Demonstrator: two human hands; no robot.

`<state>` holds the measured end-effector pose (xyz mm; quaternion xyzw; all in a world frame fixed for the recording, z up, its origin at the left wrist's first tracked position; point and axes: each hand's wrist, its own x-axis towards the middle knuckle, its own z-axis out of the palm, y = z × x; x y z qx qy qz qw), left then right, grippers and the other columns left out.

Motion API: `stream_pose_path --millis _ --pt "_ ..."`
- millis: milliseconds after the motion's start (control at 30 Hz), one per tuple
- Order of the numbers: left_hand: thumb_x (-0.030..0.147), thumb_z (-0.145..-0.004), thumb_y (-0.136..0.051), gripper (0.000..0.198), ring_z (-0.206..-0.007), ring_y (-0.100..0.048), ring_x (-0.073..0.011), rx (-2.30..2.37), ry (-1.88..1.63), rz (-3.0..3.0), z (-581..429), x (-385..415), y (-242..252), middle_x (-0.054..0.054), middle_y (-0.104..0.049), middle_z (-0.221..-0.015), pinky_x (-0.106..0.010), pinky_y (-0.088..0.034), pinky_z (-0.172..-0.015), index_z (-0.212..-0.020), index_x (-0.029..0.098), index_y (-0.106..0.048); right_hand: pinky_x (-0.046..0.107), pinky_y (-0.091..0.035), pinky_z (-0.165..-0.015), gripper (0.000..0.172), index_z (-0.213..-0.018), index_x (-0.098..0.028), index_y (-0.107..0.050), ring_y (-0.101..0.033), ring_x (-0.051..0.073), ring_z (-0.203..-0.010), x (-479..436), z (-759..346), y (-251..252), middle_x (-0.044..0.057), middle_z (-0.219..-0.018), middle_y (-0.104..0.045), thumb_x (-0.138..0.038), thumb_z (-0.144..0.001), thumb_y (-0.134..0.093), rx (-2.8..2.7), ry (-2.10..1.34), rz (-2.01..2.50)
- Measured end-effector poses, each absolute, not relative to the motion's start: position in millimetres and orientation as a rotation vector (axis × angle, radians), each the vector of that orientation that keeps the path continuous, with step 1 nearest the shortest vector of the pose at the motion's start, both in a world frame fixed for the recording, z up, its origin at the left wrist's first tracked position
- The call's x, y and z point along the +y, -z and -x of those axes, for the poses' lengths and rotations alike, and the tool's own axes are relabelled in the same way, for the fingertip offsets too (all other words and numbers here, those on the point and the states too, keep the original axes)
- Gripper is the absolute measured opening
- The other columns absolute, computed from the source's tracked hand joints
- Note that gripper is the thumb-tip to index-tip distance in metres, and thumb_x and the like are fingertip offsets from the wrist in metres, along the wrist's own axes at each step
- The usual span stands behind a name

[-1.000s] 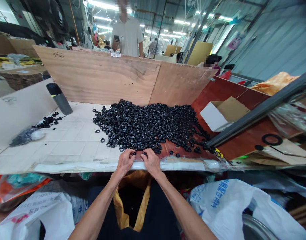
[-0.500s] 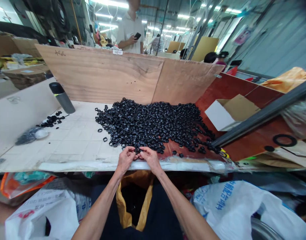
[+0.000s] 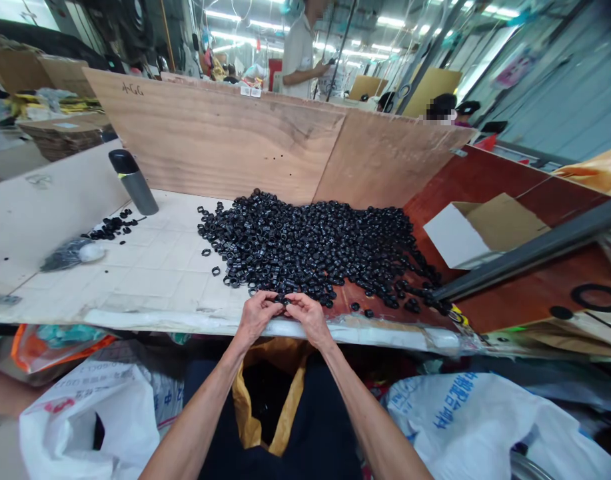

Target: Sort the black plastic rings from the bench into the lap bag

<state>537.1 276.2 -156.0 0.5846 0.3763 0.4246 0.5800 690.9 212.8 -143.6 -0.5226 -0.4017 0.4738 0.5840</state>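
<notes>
A wide pile of small black plastic rings (image 3: 305, 243) covers the middle of the worktop. At its front edge my left hand (image 3: 258, 315) and my right hand (image 3: 308, 316) meet, fingertips almost touching. Both are closed in a pinch on a small black ring (image 3: 284, 302), mostly hidden by the fingers. Loose rings lie just behind the fingertips. Below the table edge, between my legs, a yellow sack (image 3: 244, 407) hangs open with dark contents inside.
Wooden boards (image 3: 225, 137) wall the worktop at the back. A grey bottle (image 3: 139, 188) and a bag of black parts (image 3: 65, 255) are at left. An open carton (image 3: 455, 237) and a slanted metal bar (image 3: 530, 250) are at right. Beyond stands a person (image 3: 298, 57).
The view has shifted slightly, moving the worktop right in the picture. My hands stay together at the pile's front edge. The person behind the board has turned sideways and moved right.
</notes>
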Motion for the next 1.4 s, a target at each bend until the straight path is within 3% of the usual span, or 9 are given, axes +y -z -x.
stream_pose_path --millis 167,367,667,867,1067,1133,1200,1267,1400 --pt "0.031 -0.079 -0.071 0.039 -0.078 -0.07 -0.0153 0.839 -1.006 -1.426 -533 273 147 -0.003 -0.071 -0.097 -0.029 -0.059 -0.075 -0.116 0.019 -0.066 0.041 -0.061 -0.083 0.042 -0.105 -0.018 -0.073 -0.071 0.02 -0.079 214 -690 147 0.005 -0.091 -0.074 -0.045 -0.073 -0.08 -0.866 -1.093 1.204" --pt "0.032 -0.083 -0.068 0.029 -0.087 -0.07 -0.0183 0.774 -0.941 -1.514 -528 272 146 -0.006 -0.074 -0.1 -0.032 -0.058 -0.083 -0.108 0.017 -0.07 0.036 -0.058 -0.088 0.031 -0.099 -0.021 -0.076 -0.068 0.022 -0.097 213 -691 149 0.007 -0.112 -0.069 -0.041 -0.076 -0.077 -1.007 -0.976 1.261" --pt "0.035 -0.084 -0.068 0.029 -0.087 -0.07 -0.0175 0.74 -0.891 -1.523 -529 272 152 -0.005 -0.073 -0.1 -0.031 -0.058 -0.082 -0.107 0.018 -0.067 0.027 -0.053 -0.063 0.037 -0.11 -0.021 -0.062 -0.059 0.013 -0.06 218 -682 152 -0.002 -0.074 -0.063 -0.043 -0.081 -0.069 -1.011 -0.887 1.345" --pt "0.035 -0.084 -0.068 0.028 -0.087 -0.071 -0.0174 0.74 -0.898 -1.496 -529 270 149 -0.005 -0.073 -0.1 -0.031 -0.058 -0.083 -0.106 0.017 -0.066 0.027 -0.052 -0.064 0.027 -0.099 -0.021 -0.065 -0.064 0.016 -0.067 210 -682 143 0.001 -0.082 -0.066 -0.043 -0.084 -0.066 -1.155 -0.869 1.341" --pt "0.033 -0.084 -0.068 0.028 -0.085 -0.07 -0.0169 0.74 -0.911 -1.501 -528 270 150 -0.005 -0.073 -0.098 -0.031 -0.058 -0.082 -0.106 0.017 -0.066 0.028 -0.046 -0.065 0.044 -0.059 -0.022 -0.057 -0.054 0.015 -0.058 213 -672 138 0.0 -0.056 -0.057 -0.047 -0.094 -0.052 -1.218 -0.52 1.586" --pt "0.032 -0.083 -0.068 0.027 -0.085 -0.07 -0.0168 0.726 -0.924 -1.476 -528 270 151 -0.005 -0.072 -0.098 -0.031 -0.058 -0.082 -0.106 0.017 -0.065 0.029 -0.047 -0.071 0.04 -0.065 -0.021 -0.064 -0.057 0.017 -0.067 214 -669 139 0.004 -0.067 -0.064 -0.045 -0.095 -0.052 -1.248 -0.426 1.576" --pt "0.032 -0.083 -0.068 0.027 -0.085 -0.071 -0.0169 0.715 -0.93 -1.452 -529 269 152 -0.005 -0.072 -0.098 -0.032 -0.058 -0.083 -0.105 0.017 -0.065 0.03 -0.05 -0.072 0.03 -0.091 -0.02 -0.072 -0.061 0.019 -0.073 212 -669 143 0.007 -0.084 -0.069 -0.044 -0.093 -0.055 -1.233 -0.453 1.529" --pt "0.032 -0.083 -0.069 0.027 -0.085 -0.07 -0.0169 0.72 -0.93 -1.446 -529 268 152 -0.005 -0.072 -0.097 -0.031 -0.058 -0.083 -0.105 0.017 -0.065 0.03 -0.051 -0.068 0.036 -0.116 -0.019 -0.068 -0.062 0.018 -0.071 210 -671 147 0.006 -0.089 -0.069 -0.043 -0.091 -0.058 -1.179 -0.56 1.47" --pt "0.031 -0.083 -0.069 0.028 -0.084 -0.069 -0.0161 0.738 -0.932 -1.451 -529 268 150 -0.004 -0.072 -0.097 -0.03 -0.057 -0.082 -0.105 0.017 -0.065 0.029 -0.053 -0.071 0.032 -0.115 -0.019 -0.067 -0.065 0.018 -0.077 206 -677 152 0.005 -0.092 -0.069 -0.037 -0.088 -0.065 -1.259 -0.64 1.342"
